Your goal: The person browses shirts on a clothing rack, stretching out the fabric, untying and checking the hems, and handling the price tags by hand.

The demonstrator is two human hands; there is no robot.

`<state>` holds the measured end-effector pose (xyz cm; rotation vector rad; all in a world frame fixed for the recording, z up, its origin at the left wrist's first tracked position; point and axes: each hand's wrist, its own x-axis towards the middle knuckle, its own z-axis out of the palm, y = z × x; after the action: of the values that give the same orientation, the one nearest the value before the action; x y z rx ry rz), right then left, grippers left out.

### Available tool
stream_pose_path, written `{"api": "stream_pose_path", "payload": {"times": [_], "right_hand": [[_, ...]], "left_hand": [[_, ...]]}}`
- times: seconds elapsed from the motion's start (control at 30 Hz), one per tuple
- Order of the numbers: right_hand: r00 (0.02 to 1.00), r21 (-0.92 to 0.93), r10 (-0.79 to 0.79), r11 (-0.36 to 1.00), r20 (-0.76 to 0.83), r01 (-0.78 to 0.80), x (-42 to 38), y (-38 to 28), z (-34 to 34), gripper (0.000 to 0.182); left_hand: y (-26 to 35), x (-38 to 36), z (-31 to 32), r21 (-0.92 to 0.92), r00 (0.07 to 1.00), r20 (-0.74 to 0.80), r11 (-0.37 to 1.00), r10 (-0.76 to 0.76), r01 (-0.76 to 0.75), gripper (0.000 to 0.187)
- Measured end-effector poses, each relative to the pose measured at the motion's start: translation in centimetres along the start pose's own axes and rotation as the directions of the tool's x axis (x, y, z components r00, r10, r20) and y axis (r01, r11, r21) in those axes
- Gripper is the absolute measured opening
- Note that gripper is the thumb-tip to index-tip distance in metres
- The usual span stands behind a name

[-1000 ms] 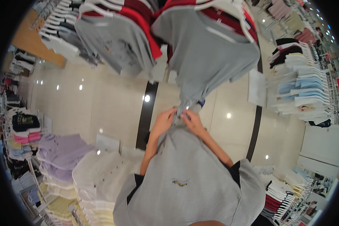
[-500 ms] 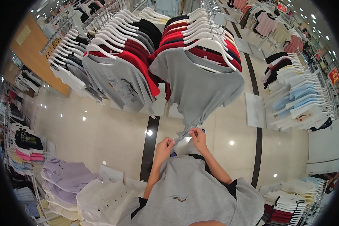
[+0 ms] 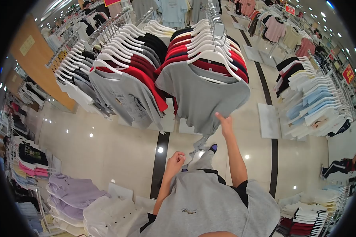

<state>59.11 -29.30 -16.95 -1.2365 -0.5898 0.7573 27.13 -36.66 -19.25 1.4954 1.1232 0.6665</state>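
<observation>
A grey short-sleeved T-shirt [image 3: 203,94] hangs from a white hanger [image 3: 215,57] at the front of the rack, its hem tied in a knot [image 3: 201,143]. At the shirt's lower right side, my right hand [image 3: 226,125] has its thumb against the fabric. The other fingers are partly hidden, and the hand appears to grip the side edge. My left hand [image 3: 175,162] is in front of my body, left of the knot and apart from it. Its fingers are curled in, with nothing visible in them.
A grey printed shirt [image 3: 124,96] hangs to the left, with red and black garments behind it. White and light-blue clothes [image 3: 310,104] hang on the right. Lilac polo shirts [image 3: 75,191] are at lower left. A person [image 3: 342,166] is at far right.
My right hand has moved up from the knot to the side of the grey T-shirt. The left hand has let go of the hem and come slightly down.
</observation>
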Motion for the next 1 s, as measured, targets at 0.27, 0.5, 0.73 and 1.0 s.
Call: {"api": "stream_pose_path", "payload": {"times": [0.27, 0.5, 0.73, 1.0], "right_hand": [[0.945, -0.317, 0.23, 0.937, 0.231, -0.151, -5.0, 9.0, 0.8, 0.053], [0.849, -0.003, 0.381, 0.913, 0.367, -0.409, -10.4, 4.4, -0.2, 0.073], [0.771, 0.227, 0.411, 0.793, 0.486, -0.565, -14.0, 0.1, -1.9, 0.084], [0.933, -0.264, 0.241, 0.95, 0.269, -0.169, -14.1, 4.5, -6.9, 0.057]], "left_hand": [[0.0, 3.9, -1.1, 0.041, 0.994, -0.078, 0.996, 0.082, -0.079, 0.023], [1.0, 14.3, -3.1, 0.038, 0.957, -0.211, 0.98, 0.197, -0.193, 0.048], [-2.7, 20.1, 2.7, -0.455, 0.917, 0.389, 0.848, -0.085, 0.271, 0.081], [-6.1, 12.7, 2.3, -0.623, 0.981, 0.194, 0.769, -0.03, 0.147, 0.065]]}}
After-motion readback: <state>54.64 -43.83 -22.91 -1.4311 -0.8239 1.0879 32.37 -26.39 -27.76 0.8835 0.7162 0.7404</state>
